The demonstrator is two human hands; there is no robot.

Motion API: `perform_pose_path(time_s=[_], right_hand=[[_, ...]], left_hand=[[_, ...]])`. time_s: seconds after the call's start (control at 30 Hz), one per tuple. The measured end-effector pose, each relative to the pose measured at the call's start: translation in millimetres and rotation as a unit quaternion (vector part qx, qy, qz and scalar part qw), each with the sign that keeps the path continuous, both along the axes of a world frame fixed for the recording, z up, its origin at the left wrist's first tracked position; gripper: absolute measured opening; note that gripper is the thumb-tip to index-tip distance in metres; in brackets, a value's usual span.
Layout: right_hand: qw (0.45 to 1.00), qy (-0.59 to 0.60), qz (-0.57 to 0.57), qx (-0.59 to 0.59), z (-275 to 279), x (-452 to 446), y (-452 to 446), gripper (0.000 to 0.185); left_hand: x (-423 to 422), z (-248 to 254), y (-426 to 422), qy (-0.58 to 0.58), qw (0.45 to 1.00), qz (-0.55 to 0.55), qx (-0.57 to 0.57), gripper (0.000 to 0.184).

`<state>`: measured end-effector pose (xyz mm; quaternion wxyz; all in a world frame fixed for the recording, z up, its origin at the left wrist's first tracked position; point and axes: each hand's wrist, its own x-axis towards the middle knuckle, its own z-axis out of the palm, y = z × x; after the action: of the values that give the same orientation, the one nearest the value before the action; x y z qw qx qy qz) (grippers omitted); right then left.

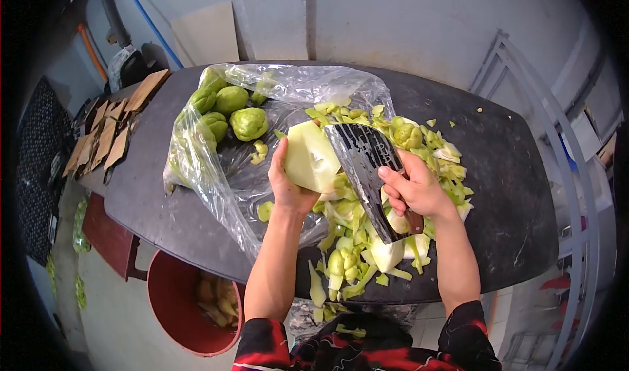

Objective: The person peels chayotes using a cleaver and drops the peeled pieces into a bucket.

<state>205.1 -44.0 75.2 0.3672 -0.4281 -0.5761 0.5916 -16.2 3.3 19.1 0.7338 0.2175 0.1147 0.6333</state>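
My left hand [291, 191] is wrapped around a pale green peeled chayote [305, 155], holding it above the table. In my right hand [419, 189] is a broad dark-bladed cleaver [359, 164] with a brown handle, its wet blade tilted close to the chayote's right side. Beneath both hands lies a pile of green peelings [350, 223] with pale cut pieces [386, 253] among them. To the left, several whole unpeeled chayotes [249, 124] rest in an open clear plastic bag [226, 194].
A dark oval table [504, 174] carries everything. Below its front left edge stands a red bucket [167, 312] with pale pieces inside. Flattened cardboard [108, 135] lies at the left. A grey metal railing [557, 115] runs along the right side.
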Motion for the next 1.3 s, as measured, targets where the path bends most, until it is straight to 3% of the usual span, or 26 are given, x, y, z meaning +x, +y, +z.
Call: perform_pose_path(time_s=[0.2, 0.53, 0.7, 0.9, 1.0, 1.3], right_hand=[[1.0, -0.002, 0.004, -0.001, 0, 5, 1, 0.027], [1.0, 0.002, 0.008, -0.005, -3, 2, 1, 0.023], [1.0, 0.008, -0.003, 0.001, -5, -2, 1, 0.019], [0.999, 0.041, -0.01, 0.002, -12, -7, 4, 0.017], [0.999, 0.045, -0.019, 0.009, -12, -11, 3, 0.017], [0.995, 0.084, -0.041, 0.02, -22, -18, 5, 0.016]], left_hand=[[-3, -2, 0, 0.006, 0.998, -0.035, 0.051, 0.063], [1, -3, -2, 0.019, 0.999, -0.015, 0.037, 0.059], [12, -10, -5, 0.004, 1.0, 0.009, -0.03, 0.052], [20, -2, -11, 0.001, 0.999, 0.032, 0.035, 0.05], [25, -4, -15, -0.008, 1.0, 0.028, -0.011, 0.048], [25, -6, -16, -0.005, 1.0, 0.025, 0.013, 0.047]])
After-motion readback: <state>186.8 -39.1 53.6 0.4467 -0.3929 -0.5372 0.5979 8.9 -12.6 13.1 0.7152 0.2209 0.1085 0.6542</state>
